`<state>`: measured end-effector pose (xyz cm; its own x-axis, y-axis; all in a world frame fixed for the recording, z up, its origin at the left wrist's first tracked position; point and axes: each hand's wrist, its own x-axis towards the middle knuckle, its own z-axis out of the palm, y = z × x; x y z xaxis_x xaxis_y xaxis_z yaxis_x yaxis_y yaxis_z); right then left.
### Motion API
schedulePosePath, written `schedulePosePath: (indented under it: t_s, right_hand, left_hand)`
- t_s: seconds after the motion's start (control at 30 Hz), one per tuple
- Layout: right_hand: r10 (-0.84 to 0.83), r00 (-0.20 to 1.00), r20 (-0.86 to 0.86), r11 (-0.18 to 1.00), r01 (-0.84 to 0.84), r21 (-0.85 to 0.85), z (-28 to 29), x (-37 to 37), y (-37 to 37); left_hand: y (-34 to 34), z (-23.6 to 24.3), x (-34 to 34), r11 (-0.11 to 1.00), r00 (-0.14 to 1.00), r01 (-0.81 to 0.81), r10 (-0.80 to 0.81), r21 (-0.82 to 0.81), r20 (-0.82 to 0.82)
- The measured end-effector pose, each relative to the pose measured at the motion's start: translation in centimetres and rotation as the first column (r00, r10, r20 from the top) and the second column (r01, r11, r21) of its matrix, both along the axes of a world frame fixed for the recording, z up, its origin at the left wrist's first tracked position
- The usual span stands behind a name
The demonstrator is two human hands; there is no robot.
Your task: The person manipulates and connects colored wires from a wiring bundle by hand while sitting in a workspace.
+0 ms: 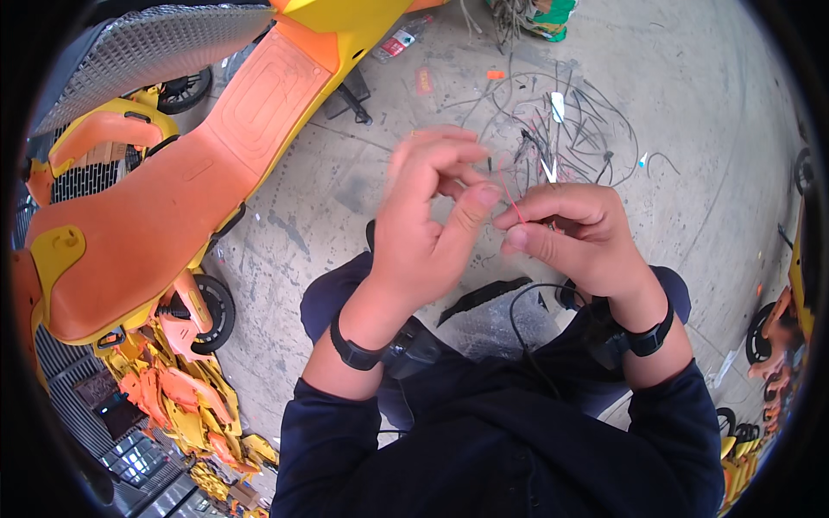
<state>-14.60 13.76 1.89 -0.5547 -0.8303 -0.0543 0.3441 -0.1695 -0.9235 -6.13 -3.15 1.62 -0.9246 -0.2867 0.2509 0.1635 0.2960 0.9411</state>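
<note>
My left hand (425, 223) is raised beside my right, its fingers loosely bent and apart, slightly blurred, with nothing visible held in them. My right hand (577, 246) pinches a thin red wire (517, 207) between thumb and index finger; its short end by the fingertips is partly hidden. The wire rises toward my left thumb, and I cannot tell whether it touches it. Behind both hands, a tangle of dark cables (604, 121) with white tags (558, 106) lies on the concrete floor.
A large orange-and-yellow scooter (138, 250) fills the left, above piled body panels (173, 388). More scooters (781, 328) line the right edge. A plastic bottle (395, 45), green bag (553, 17) and bubble wrap (492, 324) lie on the floor.
</note>
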Motion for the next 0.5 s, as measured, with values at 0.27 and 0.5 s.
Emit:
schedulePosePath:
  t_s: [0.27,0.5]
  right_hand:
    - [-0.127,0.748,-0.651,0.973,0.221,0.064,-1.0,-0.6,-0.1]
    - [-0.133,0.703,-0.699,0.977,0.211,0.027,-0.7,-0.6,0.0]
  left_hand:
    - [0.3,0.8,-0.2,0.849,0.982,0.007,-0.105,-0.528,-0.156]
    - [0.4,-0.1,-0.4,0.796,0.972,-0.047,-0.102,-0.604,-0.21]
